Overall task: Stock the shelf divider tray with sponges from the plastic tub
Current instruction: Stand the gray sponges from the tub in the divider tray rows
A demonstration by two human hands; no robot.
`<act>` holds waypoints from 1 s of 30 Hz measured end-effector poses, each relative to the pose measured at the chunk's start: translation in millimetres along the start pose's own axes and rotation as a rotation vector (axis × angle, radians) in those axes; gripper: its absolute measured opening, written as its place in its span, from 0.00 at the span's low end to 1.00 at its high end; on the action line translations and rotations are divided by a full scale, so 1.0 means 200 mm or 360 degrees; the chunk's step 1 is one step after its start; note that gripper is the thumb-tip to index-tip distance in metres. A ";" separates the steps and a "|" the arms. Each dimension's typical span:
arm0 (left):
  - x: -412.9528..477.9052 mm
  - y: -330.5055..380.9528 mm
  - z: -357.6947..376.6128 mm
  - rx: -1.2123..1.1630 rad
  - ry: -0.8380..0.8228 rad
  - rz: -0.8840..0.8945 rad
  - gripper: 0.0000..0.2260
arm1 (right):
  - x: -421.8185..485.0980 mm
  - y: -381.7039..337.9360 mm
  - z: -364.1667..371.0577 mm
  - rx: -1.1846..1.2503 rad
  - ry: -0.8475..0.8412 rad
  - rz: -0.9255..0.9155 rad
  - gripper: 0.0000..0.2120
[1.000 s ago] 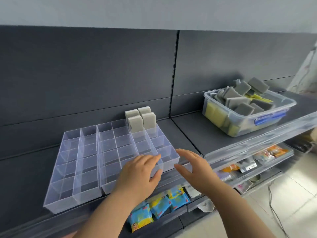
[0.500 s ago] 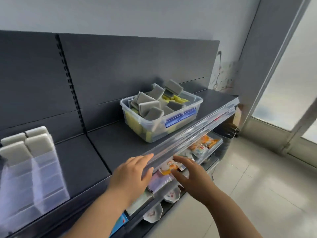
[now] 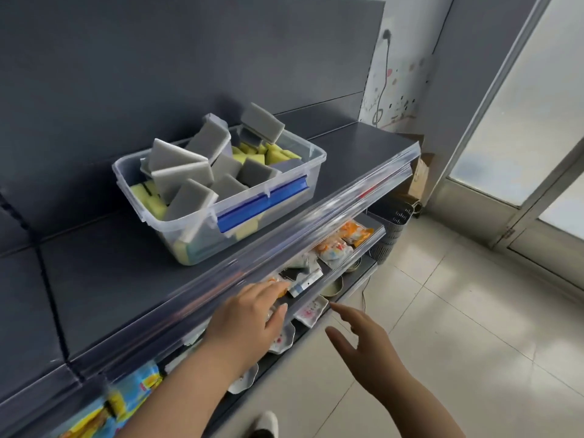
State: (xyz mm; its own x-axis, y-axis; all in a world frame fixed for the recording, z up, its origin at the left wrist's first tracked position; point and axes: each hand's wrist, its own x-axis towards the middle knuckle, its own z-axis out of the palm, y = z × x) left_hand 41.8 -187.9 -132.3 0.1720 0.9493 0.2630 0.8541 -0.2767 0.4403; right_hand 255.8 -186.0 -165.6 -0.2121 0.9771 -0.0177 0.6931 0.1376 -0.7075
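Note:
A clear plastic tub with a blue latch stands on the dark shelf, piled with several grey-and-yellow sponges. My left hand hovers in front of the shelf's clear front rail, fingers relaxed and holding nothing, below and in front of the tub. My right hand is just to its right, lower and off the shelf edge, fingers spread and holding nothing. The divider tray is out of view to the left.
A clear rail runs along the shelf's front edge. Lower shelves hold snack packets and small dishes. A grey basket stands at the shelf's right end. Tiled floor and a glass door are at right.
The view has swung right, from the divider tray to the tub. Both hands moved right with it, along the shelf front, and stay empty.

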 end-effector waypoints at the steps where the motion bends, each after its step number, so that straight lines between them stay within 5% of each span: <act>1: 0.05 0.00 0.01 0.0006 0.0004 0.0022 0.17 | 0.04 0.02 -0.01 0.0015 0.0000 0.0010 0.20; 11: 0.75 -0.14 -0.06 0.0060 0.0324 0.0217 0.16 | 0.76 0.00 -0.27 0.0013 0.0013 -0.0100 0.19; 19: 1.15 -0.28 -0.20 0.0177 0.0477 0.0226 0.14 | 1.22 -0.10 -0.42 0.0235 0.0392 -0.0369 0.16; 26: 1.12 -0.44 -0.37 0.0313 0.0621 -0.0054 0.17 | 1.59 -0.31 -0.38 0.0294 0.0189 -0.0806 0.12; 30: 1.07 -0.46 -0.39 0.0313 0.0726 -0.0263 0.17 | 1.82 -0.45 -0.31 0.0181 -0.0203 -0.0863 0.09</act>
State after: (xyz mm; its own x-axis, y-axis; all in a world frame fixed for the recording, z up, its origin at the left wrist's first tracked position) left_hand -38.5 29.5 -49.8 -0.1671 0.8043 0.5702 0.9354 -0.0536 0.3496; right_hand 159.7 167.0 -64.8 -0.6036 0.7430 0.2893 0.3847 0.5892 -0.7106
